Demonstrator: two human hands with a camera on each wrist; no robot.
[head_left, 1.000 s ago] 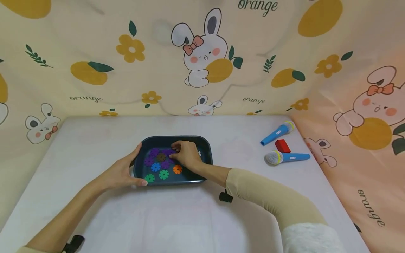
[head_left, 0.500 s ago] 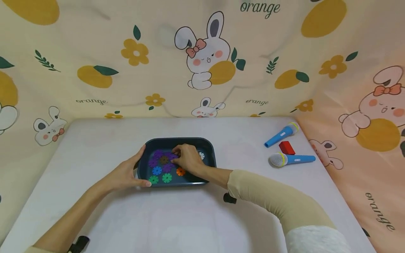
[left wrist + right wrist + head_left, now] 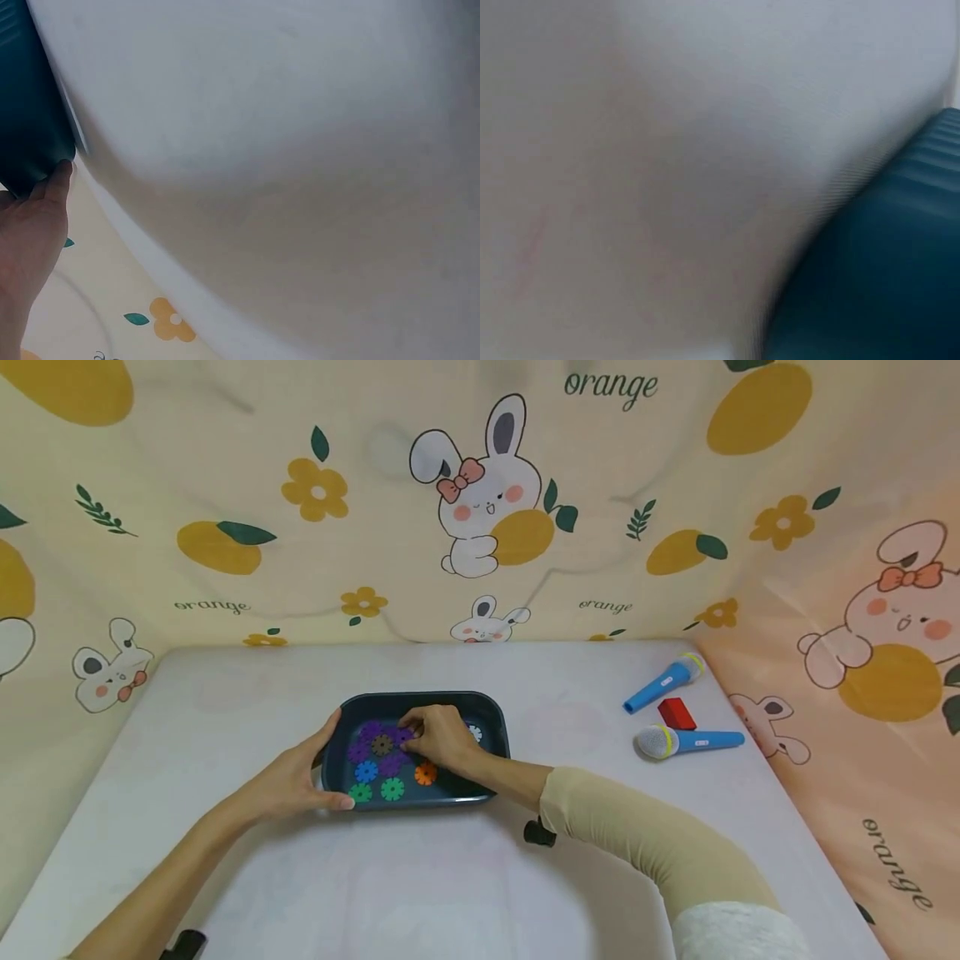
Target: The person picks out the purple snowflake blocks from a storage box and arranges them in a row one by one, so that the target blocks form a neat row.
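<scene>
A dark blue-green tray [image 3: 465, 787] sits on the table with toothed plastic discs inside. My left hand [image 3: 288, 781] grips its left end, thumb at the near corner and fingers on the far side; the left wrist view shows the fingers against the tray's outer wall [image 3: 34, 97]. Inside the tray, my right hand [image 3: 444, 739] pinches a purple disc [image 3: 403, 737] at the edge of a purple cluster [image 3: 360, 750] around a brown disc [image 3: 382, 744]. The right wrist view catches only the tray wall [image 3: 885, 277] and table; that hand is out of it.
Nearer in the tray lie a blue disc [image 3: 366, 772], two green discs [image 3: 392, 789] and an orange disc [image 3: 425, 772]. A white disc [image 3: 476, 732] shows right of the hand. Two blue toy microphones [image 3: 705, 740] and a red block [image 3: 677, 713] lie at the table's right.
The head view has shifted slightly. Both hands keep their places on and in the tray, with only small movement of the right fingers at the purple discs.
</scene>
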